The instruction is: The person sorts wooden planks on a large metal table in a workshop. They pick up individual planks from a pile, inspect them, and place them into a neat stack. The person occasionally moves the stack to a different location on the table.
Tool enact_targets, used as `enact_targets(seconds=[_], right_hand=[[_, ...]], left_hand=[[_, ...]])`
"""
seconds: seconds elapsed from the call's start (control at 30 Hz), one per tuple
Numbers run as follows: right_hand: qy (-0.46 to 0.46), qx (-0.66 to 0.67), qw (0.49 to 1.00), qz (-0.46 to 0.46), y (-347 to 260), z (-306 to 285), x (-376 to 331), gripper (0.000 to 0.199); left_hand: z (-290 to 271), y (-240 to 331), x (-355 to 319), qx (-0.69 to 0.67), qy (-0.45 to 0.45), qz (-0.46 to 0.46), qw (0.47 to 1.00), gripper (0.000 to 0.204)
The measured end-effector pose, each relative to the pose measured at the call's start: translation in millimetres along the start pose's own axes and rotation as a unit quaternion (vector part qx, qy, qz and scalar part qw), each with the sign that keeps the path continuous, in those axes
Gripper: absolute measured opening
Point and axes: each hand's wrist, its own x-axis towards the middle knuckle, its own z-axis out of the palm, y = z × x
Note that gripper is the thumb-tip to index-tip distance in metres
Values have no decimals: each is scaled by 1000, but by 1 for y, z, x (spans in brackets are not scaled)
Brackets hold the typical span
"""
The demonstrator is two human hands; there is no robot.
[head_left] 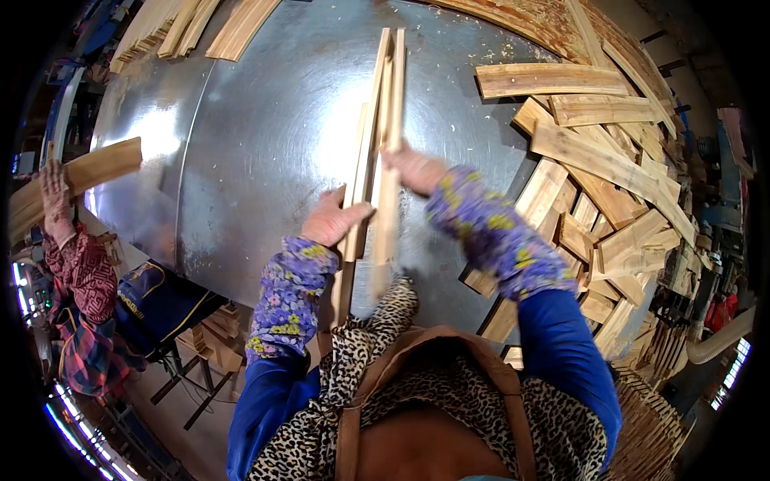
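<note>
Several long, narrow wooden strips stand on edge, close together, on the metal table in front of me. My left hand (pixel 333 218) grips the left-hand wooden strips (pixel 358 184), its thumb lying across their top edges; its other fingers are mostly hidden. A little farther away, my right hand (pixel 413 168) holds the right-hand wooden strip (pixel 388 212) from its right side. Both that hand and the near end of its strip are smeared by motion. A narrow gap separates the two groups near my hands.
Loose boards (pixel 609 164) lie in a jumbled pile at the right of the metal table (pixel 265 104). More boards (pixel 243 28) are stacked at the far left. At the left edge, another person's hand (pixel 56 196) holds a wooden board (pixel 100 163).
</note>
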Motion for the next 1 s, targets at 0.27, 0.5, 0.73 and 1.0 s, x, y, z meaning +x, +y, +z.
enact_targets(seconds=[0.27, 0.5, 0.73, 1.0], right_hand=[[350, -382, 855, -31, 20, -136, 62, 81], [265, -471, 814, 212, -14, -205, 51, 66], [272, -526, 789, -165, 167, -17, -19, 59], [414, -321, 852, -13, 157, 58, -96, 88]], left_hand=[[42, -28, -36, 119, 146, 6, 982, 109], [34, -49, -29, 129, 144, 17, 981, 108], [4, -56, -9, -137, 64, 43, 988, 87], [-29, -164, -2, -690, -158, -120, 696, 73]])
